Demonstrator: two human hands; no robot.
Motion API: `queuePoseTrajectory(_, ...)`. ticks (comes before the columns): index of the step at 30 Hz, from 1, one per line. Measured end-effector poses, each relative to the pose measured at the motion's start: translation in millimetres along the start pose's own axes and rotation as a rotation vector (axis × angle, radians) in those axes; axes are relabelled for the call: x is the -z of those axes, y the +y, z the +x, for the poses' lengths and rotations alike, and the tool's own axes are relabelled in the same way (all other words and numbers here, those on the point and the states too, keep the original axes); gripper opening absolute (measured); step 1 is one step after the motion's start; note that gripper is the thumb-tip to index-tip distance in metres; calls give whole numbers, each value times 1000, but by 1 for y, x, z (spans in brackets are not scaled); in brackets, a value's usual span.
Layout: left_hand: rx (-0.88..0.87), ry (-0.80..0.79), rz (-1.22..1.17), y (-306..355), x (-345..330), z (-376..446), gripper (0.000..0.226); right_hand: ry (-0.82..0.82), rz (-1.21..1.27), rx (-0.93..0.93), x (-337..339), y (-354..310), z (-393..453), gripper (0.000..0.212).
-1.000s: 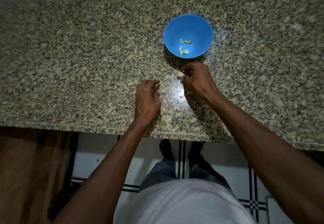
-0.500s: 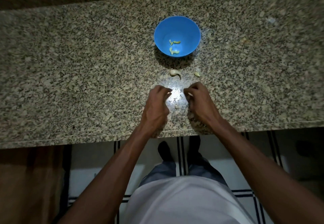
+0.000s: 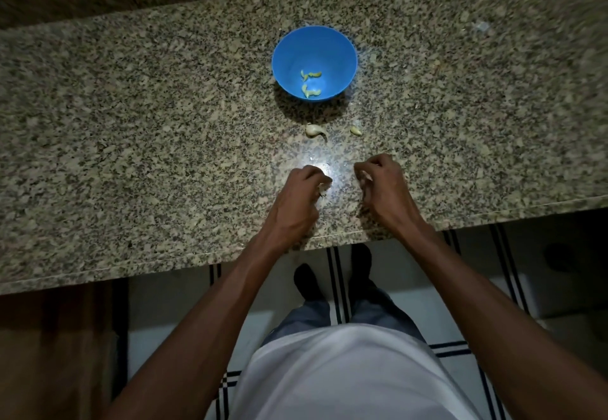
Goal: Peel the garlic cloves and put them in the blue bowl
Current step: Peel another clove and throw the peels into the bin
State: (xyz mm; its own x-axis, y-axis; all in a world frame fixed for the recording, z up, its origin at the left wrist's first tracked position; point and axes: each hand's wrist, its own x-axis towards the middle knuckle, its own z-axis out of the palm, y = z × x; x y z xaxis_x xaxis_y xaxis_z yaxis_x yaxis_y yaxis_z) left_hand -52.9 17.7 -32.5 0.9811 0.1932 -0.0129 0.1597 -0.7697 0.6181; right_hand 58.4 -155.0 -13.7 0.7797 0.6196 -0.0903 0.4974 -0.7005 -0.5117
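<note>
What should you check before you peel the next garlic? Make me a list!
1. Blue bowl upright and in reach: ok.
2. Peeled cloves inside the bowl: ok.
3. Garlic left to peel: ok, larger clove and smaller piece lie on the counter before the bowl.
4. Left hand free: not ok, it pinches something small and pale.
5. Right hand free: cannot tell, curled fingers hide its grip.

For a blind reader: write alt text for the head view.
Two hands, left and right, hold small pale bits over a granite counter; beyond lie two loose garlic cloves and a blue bowl of peeled cloves.
</note>
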Motion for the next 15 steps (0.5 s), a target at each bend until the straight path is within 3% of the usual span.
queuePoseTrajectory(4, 183, 214, -28, -2, 12, -4, 57, -94, 67, 123, -7, -21, -4, 23)
queuePoseTrajectory(7, 336, 308, 37, -10, 23, 1, 62, 19, 153, -8, 16, -17, -6, 33)
queuePoseTrajectory(9, 442, 270, 95, -16, 26, -2, 71, 161, 74, -146, 27, 4, -6, 37)
queuePoseTrajectory(11, 498, 191, 102, -10, 23, -9, 74, 177, -46, -265, 22, 23, -10, 38)
queuePoseTrajectory(13, 494, 125, 21, 6, 11, -15, 76, 82, -107, -239, 9, 13, -22, 28)
queuePoseTrajectory(15, 433, 69, -79, 24, -5, -21, 78, 38, 3, -110, -10, -14, -28, 15)
